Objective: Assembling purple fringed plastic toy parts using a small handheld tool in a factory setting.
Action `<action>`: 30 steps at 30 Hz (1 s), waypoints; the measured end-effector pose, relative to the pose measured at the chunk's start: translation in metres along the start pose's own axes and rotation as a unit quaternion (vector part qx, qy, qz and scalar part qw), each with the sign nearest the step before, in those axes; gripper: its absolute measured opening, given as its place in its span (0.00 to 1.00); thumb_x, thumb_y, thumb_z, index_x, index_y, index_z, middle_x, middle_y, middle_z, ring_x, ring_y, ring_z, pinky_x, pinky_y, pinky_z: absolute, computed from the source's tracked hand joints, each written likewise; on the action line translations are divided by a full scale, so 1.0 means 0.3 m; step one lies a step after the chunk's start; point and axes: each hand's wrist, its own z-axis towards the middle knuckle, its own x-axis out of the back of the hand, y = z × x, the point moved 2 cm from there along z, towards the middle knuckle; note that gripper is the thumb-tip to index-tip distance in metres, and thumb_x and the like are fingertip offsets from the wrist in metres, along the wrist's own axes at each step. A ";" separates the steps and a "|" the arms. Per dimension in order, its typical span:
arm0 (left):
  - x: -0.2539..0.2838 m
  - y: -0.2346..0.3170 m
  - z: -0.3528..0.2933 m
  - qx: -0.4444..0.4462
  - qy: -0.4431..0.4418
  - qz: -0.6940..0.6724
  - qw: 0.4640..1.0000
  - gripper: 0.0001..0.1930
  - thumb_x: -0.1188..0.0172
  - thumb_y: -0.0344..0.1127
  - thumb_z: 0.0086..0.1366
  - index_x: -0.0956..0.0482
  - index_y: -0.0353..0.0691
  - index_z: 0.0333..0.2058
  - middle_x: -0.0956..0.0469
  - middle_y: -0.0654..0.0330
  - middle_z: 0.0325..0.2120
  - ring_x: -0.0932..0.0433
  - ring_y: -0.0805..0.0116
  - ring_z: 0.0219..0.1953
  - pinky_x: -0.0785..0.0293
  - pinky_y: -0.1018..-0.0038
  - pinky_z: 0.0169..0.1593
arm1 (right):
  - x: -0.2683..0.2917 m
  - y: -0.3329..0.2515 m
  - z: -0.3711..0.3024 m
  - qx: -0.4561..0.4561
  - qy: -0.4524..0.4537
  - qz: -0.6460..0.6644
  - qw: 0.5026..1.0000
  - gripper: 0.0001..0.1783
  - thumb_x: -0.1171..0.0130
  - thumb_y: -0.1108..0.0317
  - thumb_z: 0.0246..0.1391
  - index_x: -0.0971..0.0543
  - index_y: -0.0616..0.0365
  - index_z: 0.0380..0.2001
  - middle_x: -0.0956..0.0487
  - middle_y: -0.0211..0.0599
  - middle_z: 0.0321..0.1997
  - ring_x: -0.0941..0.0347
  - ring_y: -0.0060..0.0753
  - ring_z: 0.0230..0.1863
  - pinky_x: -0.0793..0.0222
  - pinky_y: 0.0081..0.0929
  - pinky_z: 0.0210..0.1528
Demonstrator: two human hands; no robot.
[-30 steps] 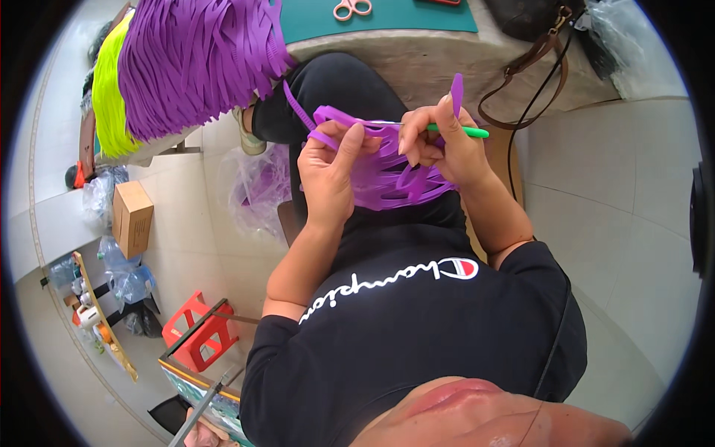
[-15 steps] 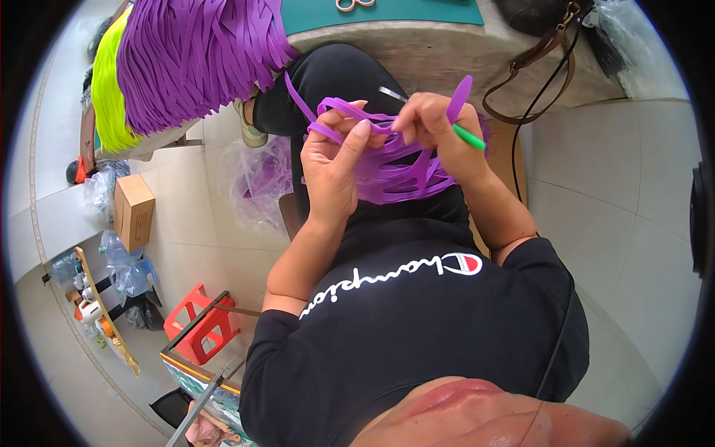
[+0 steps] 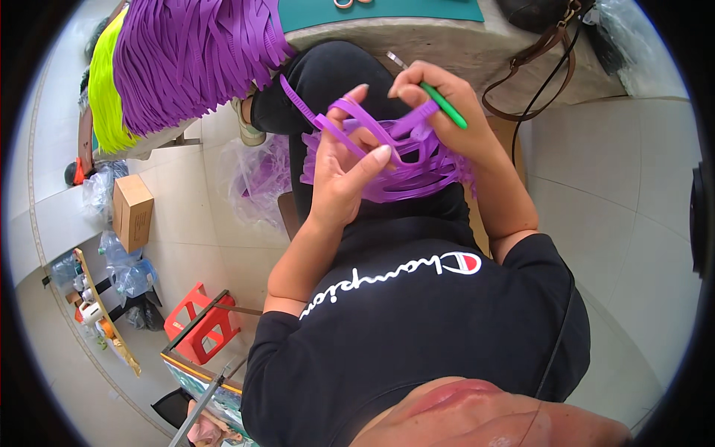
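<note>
The right hand (image 3: 456,93), closed on a green-handled tool (image 3: 445,107), has been drawn away from the left hand (image 3: 339,179). The purple strap (image 3: 340,135), looped round the left's spread fingers, is seemingly opened out between them.

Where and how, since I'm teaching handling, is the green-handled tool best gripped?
Likely by the thick green handle, from above: it lies exposed across the right hand, while the thin metal tip points forward and left.
</note>
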 end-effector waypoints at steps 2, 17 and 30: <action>0.008 0.001 0.007 -0.038 0.041 0.052 0.997 0.38 0.40 0.25 0.61 0.53 0.37 0.65 0.24 0.61 0.28 0.24 0.73 0.33 0.29 0.78 0.42 | -0.002 -0.035 -0.018 -0.012 -0.055 -0.007 0.998 0.08 0.40 0.68 0.56 0.24 0.63 0.33 0.28 0.29 0.28 0.34 0.19 0.30 0.37 0.18 0.33; -0.010 0.011 -0.022 0.142 -0.095 -0.013 0.985 0.44 0.37 0.24 0.55 0.53 0.39 0.67 0.27 0.65 0.25 0.27 0.77 0.31 0.33 0.82 0.38 | 0.048 0.067 0.072 0.034 0.110 -0.106 0.988 0.06 0.44 0.70 0.58 0.26 0.63 0.31 0.26 0.25 0.28 0.33 0.13 0.31 0.35 0.17 0.34; -0.018 0.045 -0.073 0.203 -0.303 0.085 0.927 0.48 0.36 0.23 0.46 0.52 0.30 0.66 0.40 0.49 0.63 0.23 0.75 0.30 0.31 0.80 0.39 | 0.238 0.180 0.163 -0.029 0.327 -0.255 0.910 0.08 0.47 0.69 0.56 0.24 0.64 0.28 0.25 0.41 0.21 0.28 0.27 0.26 0.34 0.26 0.32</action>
